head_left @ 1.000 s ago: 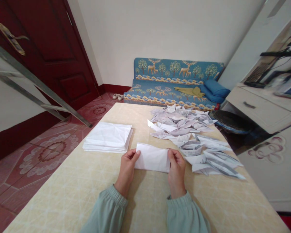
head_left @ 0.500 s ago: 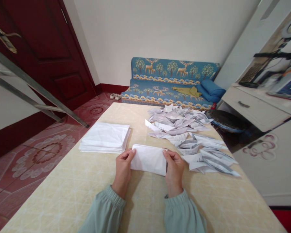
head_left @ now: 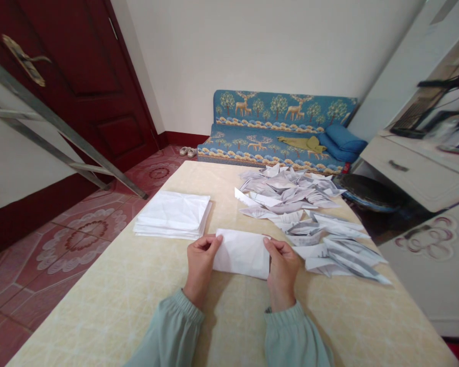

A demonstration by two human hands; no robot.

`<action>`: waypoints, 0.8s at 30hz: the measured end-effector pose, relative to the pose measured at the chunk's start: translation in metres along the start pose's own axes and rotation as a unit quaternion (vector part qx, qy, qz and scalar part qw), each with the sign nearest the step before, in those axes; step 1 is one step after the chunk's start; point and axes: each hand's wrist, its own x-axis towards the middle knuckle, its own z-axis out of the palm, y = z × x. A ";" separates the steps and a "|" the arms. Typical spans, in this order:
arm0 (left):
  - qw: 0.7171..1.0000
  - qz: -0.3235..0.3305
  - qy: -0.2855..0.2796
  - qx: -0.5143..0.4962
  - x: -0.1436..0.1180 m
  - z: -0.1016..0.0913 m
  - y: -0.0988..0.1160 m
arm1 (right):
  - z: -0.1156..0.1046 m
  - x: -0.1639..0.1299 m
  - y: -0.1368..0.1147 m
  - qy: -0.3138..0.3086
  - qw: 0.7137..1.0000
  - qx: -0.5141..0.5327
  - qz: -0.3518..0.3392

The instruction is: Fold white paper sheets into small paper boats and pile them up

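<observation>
My left hand (head_left: 199, 262) held the left short edge of the folded sheet (head_left: 241, 253), thumb on top at the upper left corner and the other digits curled at the edge. My right hand (head_left: 282, 267) held the right short edge the same way, thumb and forefinger pinched at the upper right corner. Each grip was closed on the paper; neither was released. The folded sheet lay between the two grips, spanning the gap from one hand to the other, long axis running left to right. Its lower edge appeared to rest on the counter (head_left: 110, 300), though I could not tell for certain whether the whole sheet lay flat or was lifted slightly at the far edge.

The sheet sat near the middle of the counter, close to my side. Just beyond my left hand, apart from the sheet, stood a stack of flat white paper (head_left: 174, 214). To the right of my right hand, and running toward the far edge of the counter, lay a pile of folded paper pieces (head_left: 302, 214); its nearest pieces were just beside my right hand, not touching the sheet. My sleeves (head_left: 168, 331) were pale green and reached the wrists.
</observation>
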 end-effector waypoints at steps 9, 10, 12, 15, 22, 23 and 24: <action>0.994 0.032 0.006 0.105 -0.001 -0.002 -0.004 | -0.003 0.000 0.002 -0.005 0.993 -0.113 -0.044; 0.992 0.040 0.003 0.119 -0.001 -0.002 -0.005 | -0.004 0.000 0.001 -0.005 0.991 -0.124 -0.047; 0.987 0.053 -0.009 0.150 -0.001 -0.004 -0.006 | -0.004 -0.001 0.000 0.000 0.988 -0.146 -0.058; 0.981 0.072 -0.025 0.181 -0.002 -0.005 -0.007 | -0.005 -0.001 -0.003 0.003 0.982 -0.174 -0.069; 0.937 0.141 -0.039 0.317 -0.002 -0.009 -0.004 | -0.007 -0.007 -0.014 -0.026 0.914 -0.385 -0.124; 0.926 0.148 -0.047 0.345 -0.002 -0.009 -0.003 | -0.007 -0.008 -0.015 -0.036 0.894 -0.426 -0.135; 0.914 0.153 -0.056 0.371 -0.002 -0.010 -0.003 | -0.007 -0.008 -0.015 -0.044 0.875 -0.459 -0.144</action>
